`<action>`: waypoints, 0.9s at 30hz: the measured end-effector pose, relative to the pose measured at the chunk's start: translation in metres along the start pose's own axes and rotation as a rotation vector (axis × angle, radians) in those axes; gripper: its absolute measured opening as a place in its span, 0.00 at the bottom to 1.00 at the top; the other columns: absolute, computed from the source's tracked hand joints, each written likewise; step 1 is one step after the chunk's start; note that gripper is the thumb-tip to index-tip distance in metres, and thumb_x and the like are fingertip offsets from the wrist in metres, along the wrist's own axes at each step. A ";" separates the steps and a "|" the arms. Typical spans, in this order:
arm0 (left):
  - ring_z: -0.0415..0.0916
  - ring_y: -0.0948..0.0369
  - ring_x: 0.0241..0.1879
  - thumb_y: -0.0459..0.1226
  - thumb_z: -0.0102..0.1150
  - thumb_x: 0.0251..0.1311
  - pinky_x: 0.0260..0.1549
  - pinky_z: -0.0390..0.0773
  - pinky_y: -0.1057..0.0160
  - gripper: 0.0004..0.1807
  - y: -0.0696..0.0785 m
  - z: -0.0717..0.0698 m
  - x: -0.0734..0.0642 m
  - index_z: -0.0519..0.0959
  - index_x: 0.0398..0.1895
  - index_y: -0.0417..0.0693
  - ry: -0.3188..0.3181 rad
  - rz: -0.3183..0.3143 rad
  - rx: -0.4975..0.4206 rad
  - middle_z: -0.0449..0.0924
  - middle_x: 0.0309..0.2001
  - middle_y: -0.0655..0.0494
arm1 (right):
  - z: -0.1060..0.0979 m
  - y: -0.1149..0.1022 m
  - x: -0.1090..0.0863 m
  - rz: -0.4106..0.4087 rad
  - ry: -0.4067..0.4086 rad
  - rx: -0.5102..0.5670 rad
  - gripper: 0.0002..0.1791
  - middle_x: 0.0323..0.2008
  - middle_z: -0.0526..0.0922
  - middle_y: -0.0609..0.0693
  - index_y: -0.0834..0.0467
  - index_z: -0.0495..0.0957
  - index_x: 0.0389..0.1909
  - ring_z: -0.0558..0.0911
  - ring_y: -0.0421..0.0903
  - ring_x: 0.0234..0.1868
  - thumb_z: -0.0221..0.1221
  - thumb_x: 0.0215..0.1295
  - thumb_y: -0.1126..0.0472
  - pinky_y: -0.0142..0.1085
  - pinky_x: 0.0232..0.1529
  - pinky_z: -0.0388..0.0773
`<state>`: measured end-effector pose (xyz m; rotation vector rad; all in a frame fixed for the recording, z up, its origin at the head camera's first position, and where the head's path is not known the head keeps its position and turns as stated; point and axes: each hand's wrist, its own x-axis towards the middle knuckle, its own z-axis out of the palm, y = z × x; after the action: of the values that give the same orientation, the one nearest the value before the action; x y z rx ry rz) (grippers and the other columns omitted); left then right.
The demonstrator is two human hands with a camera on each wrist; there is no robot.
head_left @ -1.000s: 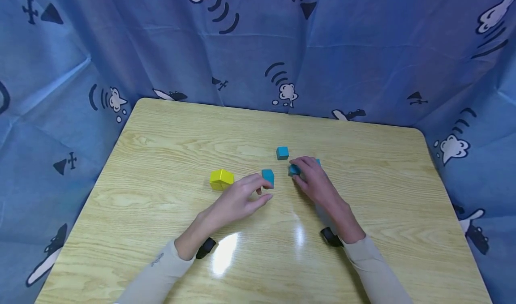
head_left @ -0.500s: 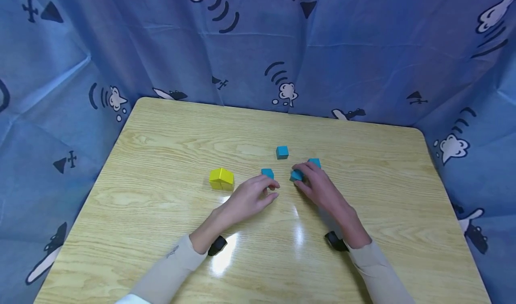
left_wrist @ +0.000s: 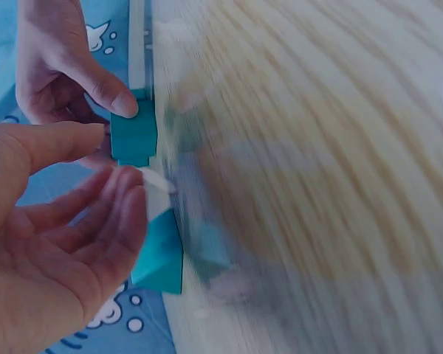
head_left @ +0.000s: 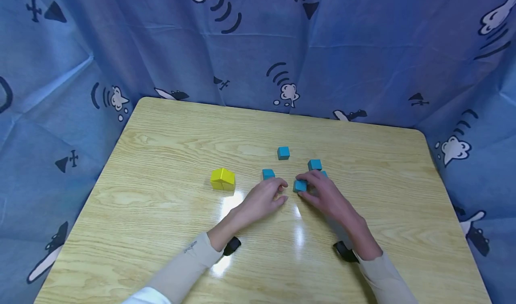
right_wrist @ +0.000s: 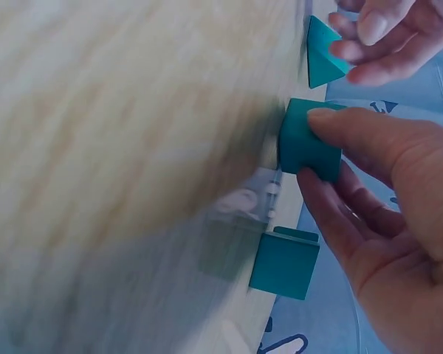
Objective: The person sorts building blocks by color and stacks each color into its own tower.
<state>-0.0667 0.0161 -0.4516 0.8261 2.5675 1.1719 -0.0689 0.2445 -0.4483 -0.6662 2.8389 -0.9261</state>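
My right hand [head_left: 327,197] pinches a blue cube [head_left: 300,186] between thumb and fingers, low over the table. In the right wrist view the thumb presses one face of this cube [right_wrist: 303,140]. Just left of it, my left hand [head_left: 264,200] hovers with loosely bent fingers and holds nothing. Behind the left fingers a blue block [head_left: 268,173] is partly hidden; the left wrist view shows this block's slanted face [left_wrist: 162,254]. Beyond the right hand sits another blue block [head_left: 315,164], with a further blue block [head_left: 324,173] mostly covered by that hand.
Farther back stands a lone blue cube [head_left: 283,153]. To the left, yellow blocks [head_left: 222,179] are grouped in a house-like shape. The wooden table [head_left: 161,160] ends at a blue patterned curtain [head_left: 258,49] behind and at both sides.
The right hand has drawn the blue cube toward the front and slightly right, uncovering a blue block behind it. The left hand has shifted right toward the right hand.
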 end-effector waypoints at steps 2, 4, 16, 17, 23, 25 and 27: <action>0.79 0.57 0.44 0.33 0.66 0.67 0.44 0.80 0.65 0.15 0.001 0.004 0.002 0.80 0.54 0.36 -0.002 -0.012 0.003 0.82 0.45 0.47 | 0.000 -0.001 -0.003 -0.004 -0.015 0.011 0.20 0.52 0.80 0.57 0.63 0.80 0.56 0.80 0.53 0.49 0.69 0.64 0.69 0.50 0.50 0.81; 0.78 0.57 0.44 0.33 0.66 0.67 0.43 0.79 0.65 0.15 0.002 0.008 0.004 0.80 0.54 0.36 -0.001 -0.022 -0.002 0.82 0.44 0.47 | 0.000 -0.002 -0.005 -0.014 -0.028 0.023 0.20 0.52 0.80 0.57 0.64 0.80 0.56 0.81 0.53 0.50 0.70 0.63 0.70 0.49 0.51 0.82; 0.79 0.57 0.46 0.33 0.68 0.65 0.44 0.79 0.68 0.17 0.004 0.018 0.013 0.80 0.55 0.38 -0.012 -0.053 -0.033 0.82 0.47 0.47 | 0.000 -0.003 -0.014 -0.032 -0.051 0.064 0.21 0.51 0.81 0.53 0.62 0.80 0.56 0.83 0.49 0.48 0.71 0.62 0.69 0.47 0.50 0.83; 0.79 0.57 0.46 0.33 0.69 0.65 0.44 0.79 0.68 0.17 0.004 0.018 0.014 0.80 0.55 0.38 -0.014 -0.052 -0.030 0.82 0.47 0.47 | -0.001 -0.003 -0.015 -0.035 -0.050 0.063 0.21 0.51 0.81 0.52 0.62 0.80 0.56 0.83 0.49 0.48 0.71 0.62 0.69 0.47 0.50 0.83; 0.78 0.58 0.45 0.35 0.70 0.64 0.42 0.78 0.69 0.18 0.006 0.020 0.018 0.80 0.55 0.39 -0.038 -0.065 -0.022 0.82 0.47 0.48 | -0.006 0.001 -0.020 -0.080 -0.010 0.024 0.26 0.54 0.81 0.55 0.62 0.79 0.58 0.81 0.54 0.54 0.73 0.58 0.71 0.53 0.53 0.81; 0.78 0.58 0.44 0.36 0.71 0.64 0.41 0.78 0.69 0.19 0.006 0.020 0.019 0.80 0.55 0.39 -0.043 -0.076 -0.021 0.81 0.48 0.48 | -0.009 0.002 -0.021 -0.082 -0.002 0.009 0.27 0.55 0.80 0.56 0.62 0.79 0.59 0.79 0.57 0.57 0.73 0.58 0.72 0.55 0.56 0.79; 0.77 0.59 0.44 0.37 0.72 0.63 0.40 0.77 0.69 0.20 0.007 0.021 0.020 0.80 0.56 0.40 -0.045 -0.082 -0.007 0.81 0.47 0.49 | -0.012 0.003 -0.021 -0.074 0.001 0.003 0.28 0.56 0.80 0.57 0.62 0.78 0.59 0.78 0.57 0.59 0.73 0.57 0.72 0.56 0.58 0.77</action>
<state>-0.0723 0.0443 -0.4595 0.7304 2.5335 1.1252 -0.0532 0.2623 -0.4419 -0.7758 2.8302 -0.9416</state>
